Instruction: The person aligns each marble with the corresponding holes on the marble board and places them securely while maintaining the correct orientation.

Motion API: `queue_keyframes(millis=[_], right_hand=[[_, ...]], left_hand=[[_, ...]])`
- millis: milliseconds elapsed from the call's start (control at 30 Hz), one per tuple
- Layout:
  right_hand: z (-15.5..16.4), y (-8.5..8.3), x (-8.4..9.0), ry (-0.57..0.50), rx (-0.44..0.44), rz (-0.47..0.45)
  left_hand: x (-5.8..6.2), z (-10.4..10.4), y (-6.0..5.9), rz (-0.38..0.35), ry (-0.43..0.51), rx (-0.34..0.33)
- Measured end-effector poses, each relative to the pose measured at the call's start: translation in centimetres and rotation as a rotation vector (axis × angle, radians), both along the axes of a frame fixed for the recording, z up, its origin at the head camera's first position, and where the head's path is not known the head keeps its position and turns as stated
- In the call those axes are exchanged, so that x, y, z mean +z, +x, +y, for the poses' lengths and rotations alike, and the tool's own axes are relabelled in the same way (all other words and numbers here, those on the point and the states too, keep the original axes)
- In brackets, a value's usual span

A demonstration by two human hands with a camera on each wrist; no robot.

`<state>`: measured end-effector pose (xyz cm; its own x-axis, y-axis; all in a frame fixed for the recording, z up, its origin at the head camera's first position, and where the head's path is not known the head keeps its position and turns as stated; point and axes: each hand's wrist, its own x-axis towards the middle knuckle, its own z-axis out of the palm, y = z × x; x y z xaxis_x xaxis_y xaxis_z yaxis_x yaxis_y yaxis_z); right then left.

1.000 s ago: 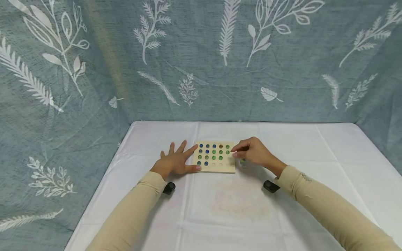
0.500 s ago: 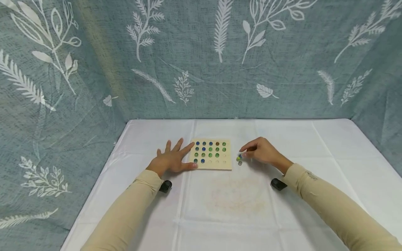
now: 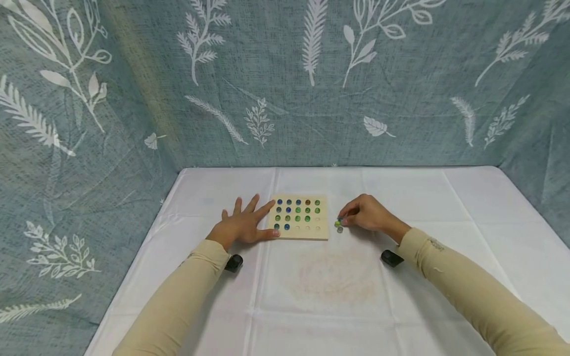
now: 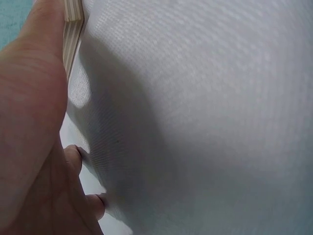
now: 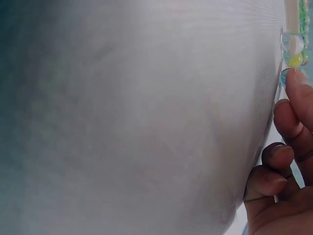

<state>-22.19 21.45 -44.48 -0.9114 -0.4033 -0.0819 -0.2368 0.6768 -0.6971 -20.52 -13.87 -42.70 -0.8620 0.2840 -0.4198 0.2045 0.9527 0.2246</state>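
A square wooden board (image 3: 323, 233) lies on the white table, most of its holes filled with blue and green marbles (image 3: 297, 210). My left hand (image 3: 245, 225) rests flat beside it, index finger and thumb against the board's left edge (image 4: 73, 19). To the right of the board lies a small heap of loose marbles (image 3: 338, 225), including a clear and a yellow marble (image 5: 295, 59). My right hand (image 3: 344, 220) is curled over the heap, its fingertips (image 5: 295, 78) pinching a bluish marble (image 5: 284, 74). The thumb is hidden.
A white cloth (image 3: 338, 287) covers the table, faintly stained in front of the board. Blue-grey leaf-print curtains (image 3: 285, 99) close in the back and both sides. Black wrist cameras (image 3: 233, 262) (image 3: 391, 258) sit under both forearms.
My right hand has left the board's right edge and come down on the loose marbles beside it. My left hand has stayed against the board.
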Motion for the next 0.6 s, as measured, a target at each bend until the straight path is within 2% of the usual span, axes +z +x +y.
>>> queue_keyframes(millis=[200, 600], right_hand=[[0.19, 0.09, 0.15, -0.031, -0.029, 0.003], [0.67, 0.54, 0.68, -0.211, -0.075, 0.034]], left_hand=[[0.22, 0.07, 0.02, -0.011, 0.010, 0.011], [0.32, 0.05, 0.41, 0.000, 0.020, 0.024]])
